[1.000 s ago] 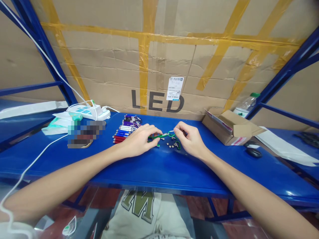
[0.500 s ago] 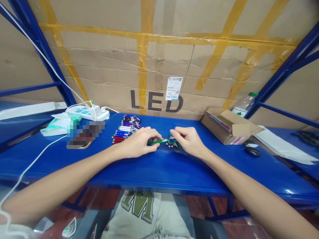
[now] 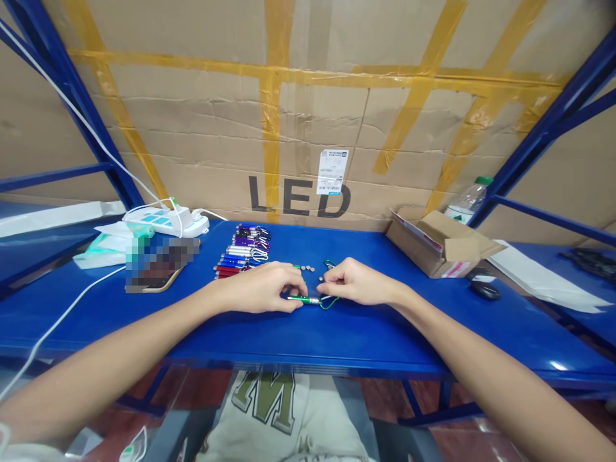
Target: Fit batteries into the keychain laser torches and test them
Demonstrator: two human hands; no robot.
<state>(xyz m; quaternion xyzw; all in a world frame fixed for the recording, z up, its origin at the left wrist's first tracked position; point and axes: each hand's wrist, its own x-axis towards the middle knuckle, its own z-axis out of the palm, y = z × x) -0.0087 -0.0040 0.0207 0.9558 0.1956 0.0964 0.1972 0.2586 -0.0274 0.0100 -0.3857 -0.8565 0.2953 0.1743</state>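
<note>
My left hand (image 3: 267, 287) is closed on a small green keychain flashlight (image 3: 303, 299) and holds it low over the blue table (image 3: 308, 333). My right hand (image 3: 353, 282) pinches the flashlight's silver end, where a green clip loop (image 3: 328, 303) hangs. A few small button batteries (image 3: 309, 269) lie on the table just behind my hands. A stack of several blue, purple and red flashlights (image 3: 243, 251) lies to the left of them.
An open cardboard box (image 3: 440, 244) sits at the right, with a plastic bottle (image 3: 464, 202) behind it and a black mouse (image 3: 485, 290) beside it. A white power strip (image 3: 166, 221) and its cable lie at the left. A big "LED" carton forms the back wall.
Both hands have drawn the green flashlight toward me, away from the batteries. The right hand has closed tighter on its end.
</note>
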